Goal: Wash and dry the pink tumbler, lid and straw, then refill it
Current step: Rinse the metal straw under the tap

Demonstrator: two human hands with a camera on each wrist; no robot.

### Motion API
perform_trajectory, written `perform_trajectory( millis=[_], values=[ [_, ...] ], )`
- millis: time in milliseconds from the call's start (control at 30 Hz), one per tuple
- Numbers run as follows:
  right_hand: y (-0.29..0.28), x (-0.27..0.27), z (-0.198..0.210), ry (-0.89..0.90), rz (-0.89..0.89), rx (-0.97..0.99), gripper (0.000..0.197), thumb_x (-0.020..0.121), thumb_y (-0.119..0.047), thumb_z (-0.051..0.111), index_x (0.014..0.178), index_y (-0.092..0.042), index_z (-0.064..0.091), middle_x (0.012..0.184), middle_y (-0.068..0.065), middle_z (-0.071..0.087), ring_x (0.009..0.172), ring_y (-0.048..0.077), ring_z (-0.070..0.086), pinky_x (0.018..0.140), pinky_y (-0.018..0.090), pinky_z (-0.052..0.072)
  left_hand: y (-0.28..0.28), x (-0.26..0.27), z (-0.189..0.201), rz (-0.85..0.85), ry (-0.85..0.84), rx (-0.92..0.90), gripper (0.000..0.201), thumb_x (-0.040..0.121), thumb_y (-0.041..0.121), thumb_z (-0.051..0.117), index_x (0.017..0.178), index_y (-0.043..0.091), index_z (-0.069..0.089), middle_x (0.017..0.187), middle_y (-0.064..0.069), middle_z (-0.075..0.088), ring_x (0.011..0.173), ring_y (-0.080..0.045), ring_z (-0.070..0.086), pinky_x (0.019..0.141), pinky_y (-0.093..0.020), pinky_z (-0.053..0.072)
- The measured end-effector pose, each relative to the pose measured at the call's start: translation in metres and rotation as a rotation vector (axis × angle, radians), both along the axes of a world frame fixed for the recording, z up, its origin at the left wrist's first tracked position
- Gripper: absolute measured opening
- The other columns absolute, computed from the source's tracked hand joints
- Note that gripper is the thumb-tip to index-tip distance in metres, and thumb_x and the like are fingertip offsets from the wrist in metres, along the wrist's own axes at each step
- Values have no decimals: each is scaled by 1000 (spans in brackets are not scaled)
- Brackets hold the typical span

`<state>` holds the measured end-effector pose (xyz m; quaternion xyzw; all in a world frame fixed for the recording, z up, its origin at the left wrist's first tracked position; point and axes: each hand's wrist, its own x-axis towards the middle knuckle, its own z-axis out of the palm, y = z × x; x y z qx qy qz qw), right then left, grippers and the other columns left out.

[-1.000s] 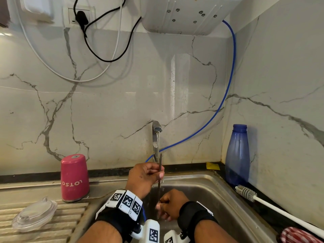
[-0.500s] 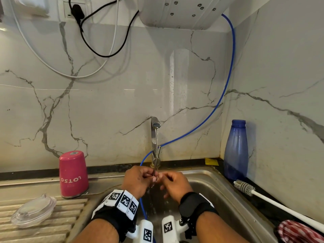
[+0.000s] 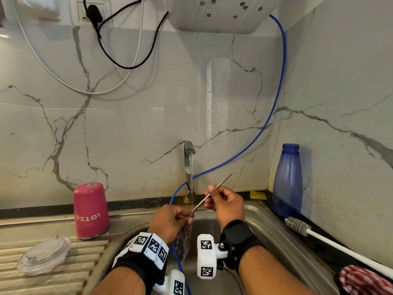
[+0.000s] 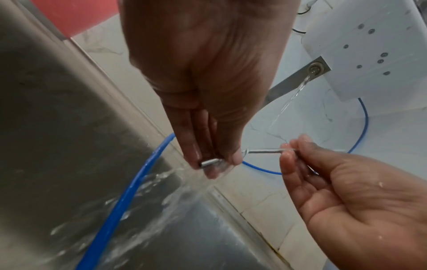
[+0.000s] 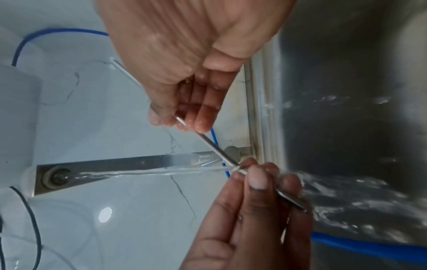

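Note:
A thin metal straw [image 3: 223, 180] slants up to the right over the sink, its lower end in the tap's water stream [image 3: 191, 182]. My left hand [image 3: 188, 218] pinches that lower end [image 4: 211, 162] under the water. My right hand [image 3: 209, 196] pinches the straw's middle [image 5: 212, 144] between thumb and fingertips [image 5: 180, 120]. The pink tumbler [image 3: 91, 210] stands upside down on the drainboard at the left, apart from both hands. Its clear lid [image 3: 43, 255] lies in front of it on the ribbed drainboard.
The steel tap [image 3: 188, 167] runs into the steel sink [image 3: 265, 222]. A blue hose [image 3: 272, 116] drops into the basin. At the right stand a blue bottle [image 3: 287, 182], a white bottle brush [image 3: 297, 225] and a red checked cloth [image 3: 361, 282].
The straw stood upright under the tap with my right hand low in the basin. It now slants to the right, with my right hand raised onto its middle and my left at its lower end.

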<state>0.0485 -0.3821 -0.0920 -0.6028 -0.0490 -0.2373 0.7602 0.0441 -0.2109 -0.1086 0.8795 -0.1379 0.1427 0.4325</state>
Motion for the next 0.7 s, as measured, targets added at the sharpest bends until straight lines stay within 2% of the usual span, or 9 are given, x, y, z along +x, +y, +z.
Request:
perform_trajectory(
  millis=[100,200,300,400,567,700],
  values=[
    [-1,1,2,4,29,108,20,97,-15,63,90,2,71,74,12,71,58,14,63,62,27,59,2,1,-1,-24,65,-85,16,86,5,77,92,20,79,76,3,78,70,-8,74,66,-19,58],
    [-2,6,2,29,48,232,20,101,-13,55,99,0,70,81,12,72,60,14,62,58,25,57,2,2,-1,-38,56,-119,18,84,0,76,94,14,79,78,-2,78,73,-13,75,67,-22,60],
    [-3,6,0,61,65,284,20,102,-14,53,101,-3,70,82,11,73,58,14,63,59,26,57,4,0,0,-49,65,-171,12,85,4,77,91,14,79,76,-4,78,72,-15,75,66,-24,60],
    [-3,3,-1,72,105,275,20,102,-13,53,100,-2,70,83,12,73,61,15,63,61,26,58,4,-3,3,-67,72,-193,5,89,11,75,89,14,79,75,-5,77,69,-15,74,63,-21,56],
    [-3,2,-1,74,125,170,21,103,-14,52,102,-4,71,87,12,75,63,14,64,64,28,59,3,-7,7,-85,87,-216,8,91,12,72,90,11,80,77,-8,77,71,-20,74,67,-26,57],
    [-2,0,0,75,147,102,21,103,-13,53,100,-5,72,88,11,76,66,14,64,64,28,59,4,-10,7,-68,37,-102,11,92,24,71,88,21,81,77,3,78,74,-12,74,74,-22,56]
  ],
)
